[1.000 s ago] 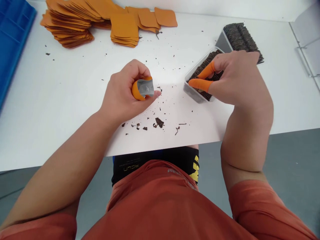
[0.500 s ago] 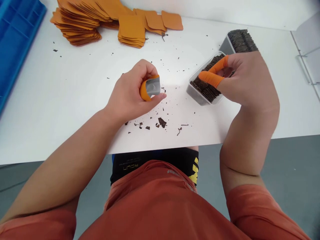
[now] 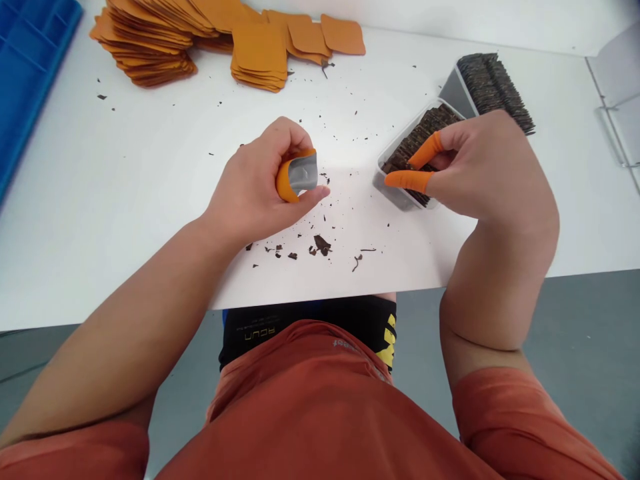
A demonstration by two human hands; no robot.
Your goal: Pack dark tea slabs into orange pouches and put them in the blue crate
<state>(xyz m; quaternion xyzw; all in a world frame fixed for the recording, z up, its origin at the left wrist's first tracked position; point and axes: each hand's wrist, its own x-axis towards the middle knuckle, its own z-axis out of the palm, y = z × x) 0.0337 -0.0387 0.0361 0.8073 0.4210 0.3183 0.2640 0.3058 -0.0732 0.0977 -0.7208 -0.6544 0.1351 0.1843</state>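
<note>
In my left hand (image 3: 265,183) is a small orange pouch (image 3: 284,183), curled by my fingers so that its mouth gapes and the silvery lining shows. Over at the right, my right hand (image 3: 465,167) wears orange finger cots on thumb and forefinger. Those two fingertips are apart, at the near left end of a clear plastic tub (image 3: 387,190). Packed rows of thin dark brown pieces (image 3: 425,137) fill the tub. The forefinger touches the pieces, and the thumb is by the rim. My other right fingers are mostly hidden behind the hand.
Flat orange pouches (image 3: 260,53) lie stacked and fanned along the back. A second tub of dark pieces (image 3: 493,83) stands behind the first. Dark crumbs and flakes (image 3: 323,245) litter the white table (image 3: 165,167). A blue tray (image 3: 30,73) sits at far left.
My right hand has shifted slightly left and nearer, to the tub's near end, and its thumb and forefinger have spread. My left hand still holds the pouch.
</note>
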